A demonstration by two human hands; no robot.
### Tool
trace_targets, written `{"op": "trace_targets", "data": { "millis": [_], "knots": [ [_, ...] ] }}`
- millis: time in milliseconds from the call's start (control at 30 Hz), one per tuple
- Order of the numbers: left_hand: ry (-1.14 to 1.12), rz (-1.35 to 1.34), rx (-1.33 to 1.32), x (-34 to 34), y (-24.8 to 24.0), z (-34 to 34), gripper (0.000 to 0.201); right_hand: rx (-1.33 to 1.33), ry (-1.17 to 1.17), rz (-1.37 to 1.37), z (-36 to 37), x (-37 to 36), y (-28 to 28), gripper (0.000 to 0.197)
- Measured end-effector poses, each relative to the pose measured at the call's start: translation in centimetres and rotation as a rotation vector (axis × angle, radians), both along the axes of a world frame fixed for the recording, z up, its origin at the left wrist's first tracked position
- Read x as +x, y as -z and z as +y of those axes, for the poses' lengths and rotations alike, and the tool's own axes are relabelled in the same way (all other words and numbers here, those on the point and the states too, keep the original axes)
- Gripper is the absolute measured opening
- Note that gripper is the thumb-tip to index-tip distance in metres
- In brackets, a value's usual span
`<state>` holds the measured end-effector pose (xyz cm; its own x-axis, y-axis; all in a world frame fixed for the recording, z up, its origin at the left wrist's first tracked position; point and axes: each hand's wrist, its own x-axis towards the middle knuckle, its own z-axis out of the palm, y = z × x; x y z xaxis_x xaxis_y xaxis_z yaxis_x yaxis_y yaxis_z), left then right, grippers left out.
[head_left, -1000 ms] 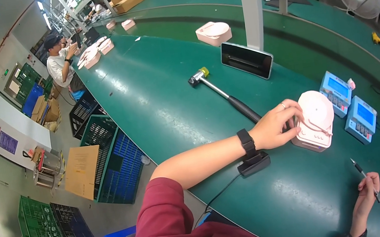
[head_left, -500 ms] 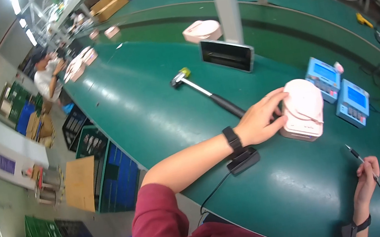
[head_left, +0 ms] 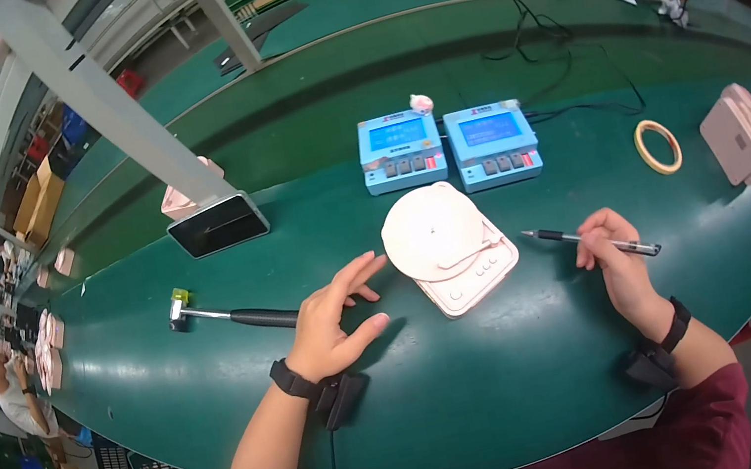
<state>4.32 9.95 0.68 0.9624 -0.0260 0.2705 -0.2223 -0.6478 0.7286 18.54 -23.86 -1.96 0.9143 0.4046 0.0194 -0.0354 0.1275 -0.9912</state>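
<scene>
A pale pink device shaped like a small record player (head_left: 433, 230), with a round disc on top and buttons near its front corner, lies on the green bench. My left hand (head_left: 332, 320) is just left of it, fingers apart and holding nothing; a small gap seems to separate the fingertips from the disc. Right of the device, my right hand (head_left: 614, 265) grips a black-and-clear pen (head_left: 550, 235) between thumb and fingers, its tip pointing left toward the device. A hammer (head_left: 239, 316) with a black handle lies beyond my left hand, its handle end close to the fingers.
Two blue meters with screens (head_left: 404, 167) stand behind the device. A tablet (head_left: 219, 226) leans by the grey post (head_left: 106, 101). To the right are a tape roll (head_left: 658, 146) and more pink devices (head_left: 737, 137). Cabled black wrist modules (head_left: 341, 399) rest by my wrists.
The view has swung right, bringing the device to the middle. My left hand has come off the device's side and opened. My right hand still holds the pen, now nearer the device.
</scene>
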Motion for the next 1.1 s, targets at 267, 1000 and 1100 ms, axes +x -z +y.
{"op": "trace_targets", "data": {
  "millis": [267, 1000, 1100],
  "knots": [
    [-0.044, 0.02, 0.266, 0.3, 0.2, -0.1, 0.042, 0.0, -0.008, 0.03, 0.2, -0.2, -0.3, 0.013],
    [-0.065, -0.064, 0.29, -0.3, 1.2, 0.7, 0.032, 0.016, -0.037, -0.061, 0.0, 0.3, 1.4, 0.013],
    [-0.058, -0.062, 0.308, -0.1, 1.3, 0.3, 0.033, -0.001, 0.016, -0.083, -0.6, 0.2, 1.3, 0.012]
  ]
}}
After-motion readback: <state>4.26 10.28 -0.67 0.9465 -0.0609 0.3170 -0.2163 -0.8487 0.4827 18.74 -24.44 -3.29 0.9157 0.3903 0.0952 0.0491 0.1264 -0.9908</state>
